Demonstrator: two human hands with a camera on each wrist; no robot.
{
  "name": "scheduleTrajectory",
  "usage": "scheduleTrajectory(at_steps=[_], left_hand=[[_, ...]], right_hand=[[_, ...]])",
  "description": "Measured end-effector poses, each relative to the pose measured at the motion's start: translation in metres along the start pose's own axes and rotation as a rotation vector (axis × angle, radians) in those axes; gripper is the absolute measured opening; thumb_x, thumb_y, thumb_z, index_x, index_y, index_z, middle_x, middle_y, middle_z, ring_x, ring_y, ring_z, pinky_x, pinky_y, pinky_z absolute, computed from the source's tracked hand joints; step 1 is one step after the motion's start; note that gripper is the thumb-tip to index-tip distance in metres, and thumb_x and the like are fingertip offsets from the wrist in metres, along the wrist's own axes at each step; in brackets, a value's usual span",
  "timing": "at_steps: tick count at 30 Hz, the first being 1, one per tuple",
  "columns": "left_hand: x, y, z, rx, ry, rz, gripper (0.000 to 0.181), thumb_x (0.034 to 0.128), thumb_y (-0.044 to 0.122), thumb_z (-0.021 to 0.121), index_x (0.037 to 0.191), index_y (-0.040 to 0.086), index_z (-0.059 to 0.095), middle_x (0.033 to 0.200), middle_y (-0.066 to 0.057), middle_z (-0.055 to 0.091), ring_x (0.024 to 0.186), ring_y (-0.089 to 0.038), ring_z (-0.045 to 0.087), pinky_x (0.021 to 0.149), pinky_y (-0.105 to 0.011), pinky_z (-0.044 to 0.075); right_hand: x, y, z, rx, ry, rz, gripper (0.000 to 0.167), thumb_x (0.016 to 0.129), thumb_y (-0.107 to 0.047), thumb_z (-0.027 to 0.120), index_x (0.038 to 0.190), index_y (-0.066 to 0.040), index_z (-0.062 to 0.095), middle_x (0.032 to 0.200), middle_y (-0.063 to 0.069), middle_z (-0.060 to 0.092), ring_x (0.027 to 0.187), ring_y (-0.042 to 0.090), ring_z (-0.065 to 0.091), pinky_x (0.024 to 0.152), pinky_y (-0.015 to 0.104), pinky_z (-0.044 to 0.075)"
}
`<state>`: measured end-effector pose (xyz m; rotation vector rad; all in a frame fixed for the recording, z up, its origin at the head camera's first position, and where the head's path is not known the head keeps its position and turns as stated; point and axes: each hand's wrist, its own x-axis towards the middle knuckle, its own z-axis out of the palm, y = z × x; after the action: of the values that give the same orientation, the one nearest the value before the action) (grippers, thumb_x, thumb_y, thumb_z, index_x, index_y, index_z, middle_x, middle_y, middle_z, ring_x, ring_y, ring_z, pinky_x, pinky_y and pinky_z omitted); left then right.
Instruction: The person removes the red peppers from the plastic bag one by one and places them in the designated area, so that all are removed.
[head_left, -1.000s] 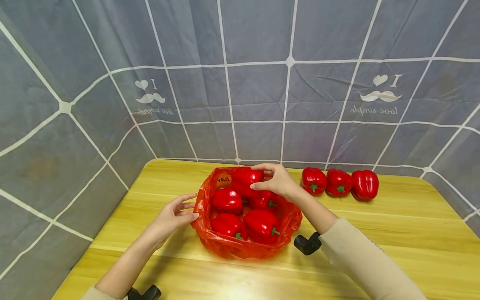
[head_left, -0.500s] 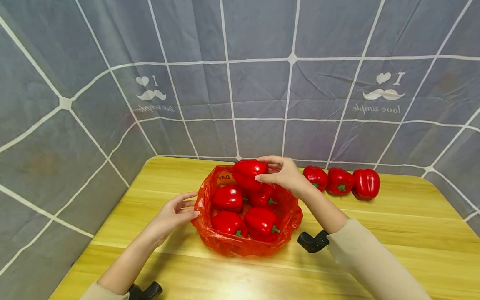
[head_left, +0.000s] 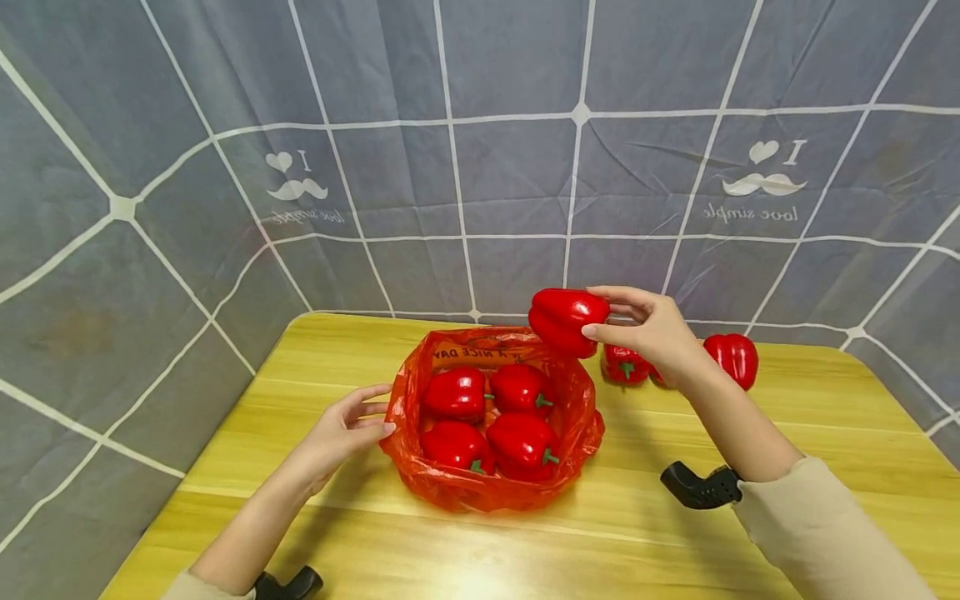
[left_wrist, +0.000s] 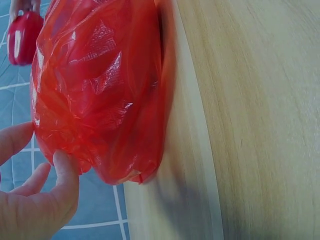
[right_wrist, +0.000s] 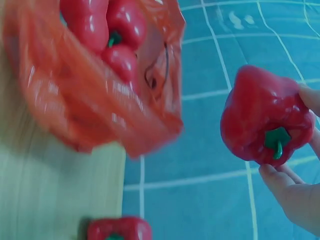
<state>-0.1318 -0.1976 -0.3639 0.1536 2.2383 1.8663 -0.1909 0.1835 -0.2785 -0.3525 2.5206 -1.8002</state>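
Head alone shows 4 peppers (head_left: 457, 393) in bag (head_left: 480, 493).

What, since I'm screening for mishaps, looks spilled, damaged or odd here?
Nothing looks spilled or damaged: four peppers show inside the red bag, and the right hand holds another pepper clear of it. Only the lettering on the grey backdrop looks odd, reading backwards.

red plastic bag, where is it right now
In the head view, the red plastic bag sits on the table, the left hand at its left side and a loose pepper just to its right.
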Motion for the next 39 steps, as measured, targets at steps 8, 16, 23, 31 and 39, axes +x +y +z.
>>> scheduleTrajectory(at_steps=[8, 16, 23, 31, 39], left_hand=[[0.001, 0.000, 0.000, 0.001, 0.001, -0.001, 0.060, 0.0861, 0.005, 0.062, 0.138, -0.006, 0.034, 0.128, -0.029, 0.046, 0.106, -0.028, 0.057, 0.083, -0.027, 0.049], [0.000, 0.001, 0.000, 0.010, 0.008, 0.000, 0.059, 0.0863, 0.005, 0.062, 0.137, -0.005, 0.035, 0.128, -0.029, 0.046, 0.107, -0.030, 0.057, 0.083, -0.026, 0.049], [0.000, 0.003, 0.001, 0.010, 0.003, 0.002, 0.059, 0.0866, 0.006, 0.061, 0.138, -0.006, 0.034, 0.128, -0.029, 0.046, 0.107, -0.029, 0.057, 0.084, -0.026, 0.049], [0.000, 0.000, 0.001, 0.004, 0.008, -0.009, 0.060, 0.0864, 0.006, 0.062, 0.138, -0.005, 0.034, 0.129, -0.029, 0.046, 0.109, -0.030, 0.056, 0.084, -0.026, 0.048], [0.001, -0.001, 0.000, -0.003, -0.002, -0.020, 0.061, 0.0874, 0.007, 0.062, 0.139, -0.004, 0.032, 0.130, -0.028, 0.045, 0.110, -0.030, 0.055, 0.084, -0.027, 0.049]], right_hand=[[-0.024, 0.009, -0.032, -0.044, 0.097, 0.039, 0.052, 0.081, -0.026, 0.074, 0.129, -0.016, 0.056, 0.108, -0.010, 0.060, 0.104, 0.014, 0.054, 0.074, 0.023, 0.052], [-0.048, 0.026, -0.053, -0.062, 0.141, 0.065, 0.044, 0.082, -0.020, 0.072, 0.124, -0.022, 0.059, 0.101, -0.017, 0.062, 0.093, 0.006, 0.057, 0.065, 0.020, 0.051], [-0.062, 0.041, -0.062, 0.019, 0.159, 0.109, 0.045, 0.083, -0.017, 0.071, 0.126, -0.021, 0.058, 0.103, -0.015, 0.060, 0.087, 0.006, 0.056, 0.062, 0.020, 0.051], [-0.076, 0.071, -0.059, -0.013, 0.179, 0.142, 0.051, 0.085, -0.020, 0.069, 0.133, -0.020, 0.053, 0.124, -0.005, 0.043, 0.105, 0.008, 0.044, 0.076, 0.015, 0.048], [-0.087, 0.101, -0.044, 0.011, 0.200, 0.168, 0.045, 0.083, -0.018, 0.071, 0.126, -0.018, 0.059, 0.109, -0.016, 0.051, 0.100, 0.003, 0.047, 0.075, 0.017, 0.049]])
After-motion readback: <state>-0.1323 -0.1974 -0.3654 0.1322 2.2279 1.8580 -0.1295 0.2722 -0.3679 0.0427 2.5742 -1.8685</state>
